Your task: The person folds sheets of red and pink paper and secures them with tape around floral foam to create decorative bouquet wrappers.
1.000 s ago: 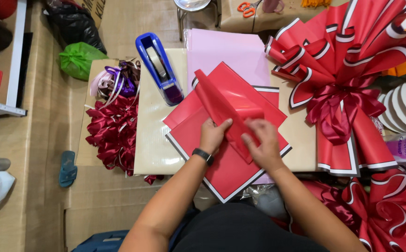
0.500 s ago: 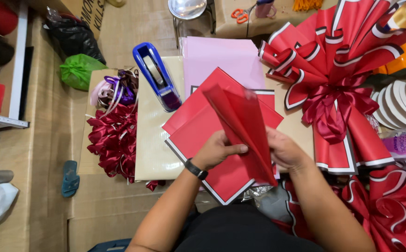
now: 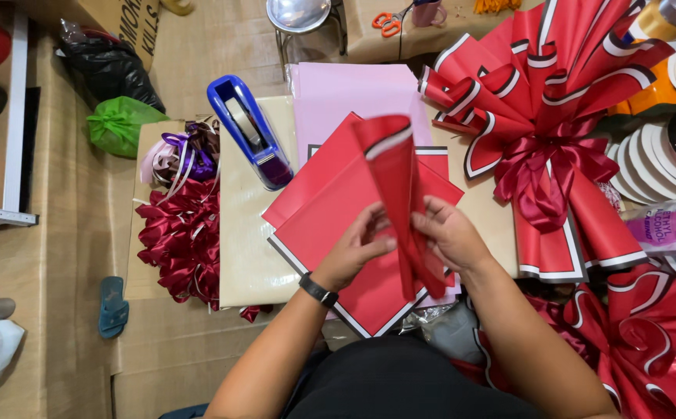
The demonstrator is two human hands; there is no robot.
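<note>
lifted since earlier, red sheet (image 3: pixel 400 194) now stands folded, gripped by left hand (image 3: pixel 357 252) and right hand (image 3: pixel 450 233); tape dispenser (image 3: pixel 249 128) at ten o'clock on tan table (image 3: pixel 249 248).

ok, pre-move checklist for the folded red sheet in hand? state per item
1. Both hands on the sheet: ok. Left hand and right hand pinch the folded red sheet near its lower part.
2. Sheet lifted off the stack: ok. It stands up above the stack of red sheets.
3. Fold shape: ok. It is rolled into a narrow cone, the white-edged rim at the top.
4. Stack lying flat on the table: ok.
5. Tape dispenser within reach: ok, it sits left of the stack.
6. Lower tip of the cone held tight: cannot tell, the fingers hide it.
</note>
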